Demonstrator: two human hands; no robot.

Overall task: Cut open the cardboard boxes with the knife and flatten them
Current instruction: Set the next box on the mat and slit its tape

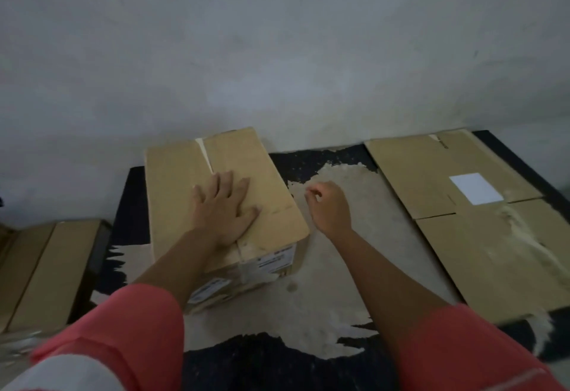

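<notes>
Grey wall (277,51) backs the dark, worn desk (336,270) you are working at. Your left hand (223,208) lies flat on top of the box (182,184), fingers straight and spread, palm pressing beside the centre seam where the two top flaps meet. The box stands closed and upright under that hand, its printed labels on the side facing you. Your right hand (328,210) hangs just right of the box, apart from it and above the pale scuffed patch of the desk; its fingers are curled in with thumb against forefinger, and I cannot tell whether they pinch anything. Both forearms come out of coral sleeves (123,335). Well to the right of your right hand a flattened box (431,181) lies on the desk, with a white label (476,188) on it. Left of your left arm, lower down, more boxes (46,267) lie side by side.
</notes>
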